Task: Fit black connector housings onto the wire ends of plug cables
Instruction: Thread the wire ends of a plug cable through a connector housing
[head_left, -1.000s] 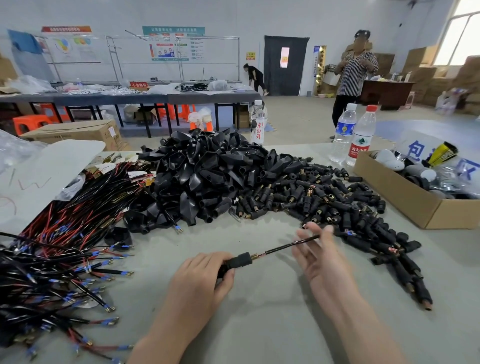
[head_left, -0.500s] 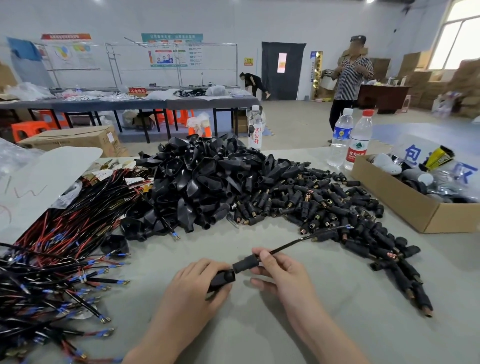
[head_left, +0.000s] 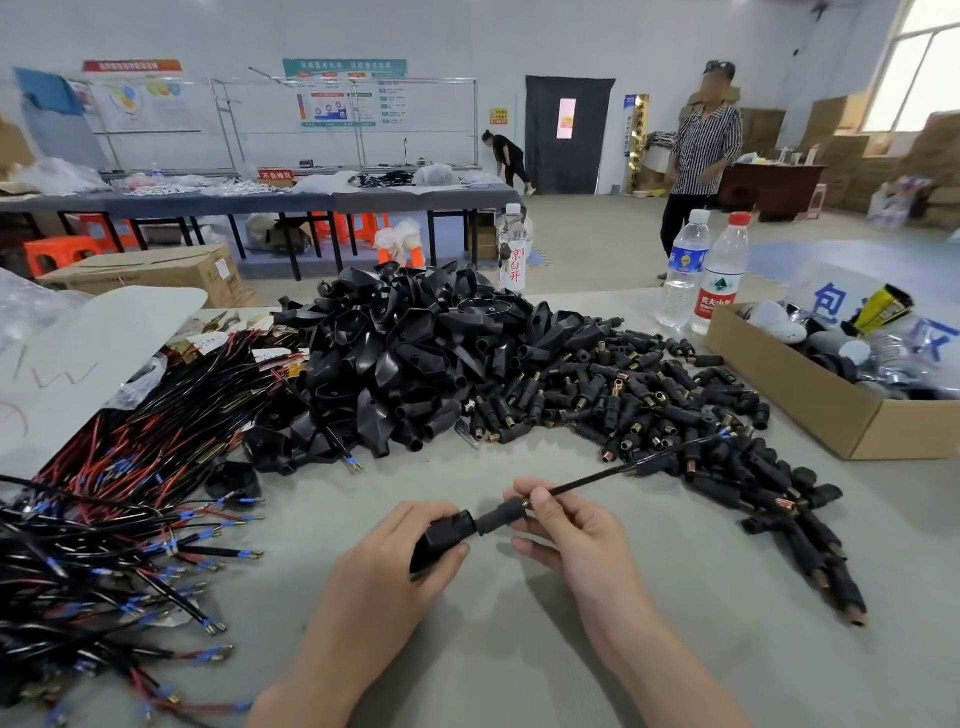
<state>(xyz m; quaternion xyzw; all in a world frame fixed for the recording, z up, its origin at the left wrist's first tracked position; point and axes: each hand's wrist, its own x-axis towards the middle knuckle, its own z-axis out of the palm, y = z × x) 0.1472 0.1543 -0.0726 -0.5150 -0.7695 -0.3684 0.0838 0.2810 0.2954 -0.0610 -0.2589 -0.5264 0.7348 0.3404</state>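
My left hand (head_left: 374, 577) grips a black connector housing (head_left: 441, 538) just above the grey table, near its front middle. A black plug (head_left: 498, 517) with a thin black cable (head_left: 597, 477) sticks out of the housing to the right. My right hand (head_left: 566, 530) pinches the plug's right end between thumb and fingers. The cable runs up and right to a blue-tipped end over the plug pile. A heap of black housings (head_left: 405, 353) lies behind, with a spread of small black plugs (head_left: 649, 410) to its right.
Red and black wires with blue terminals (head_left: 104, 519) cover the table's left side. An open cardboard box (head_left: 810, 400) stands at the right, two water bottles (head_left: 701, 270) behind it. A white sheet (head_left: 78, 358) lies far left. A person stands beyond the table.
My right hand slid left along the cable to the plug and now pinches it beside the housing. The housing has come further out of my left hand.
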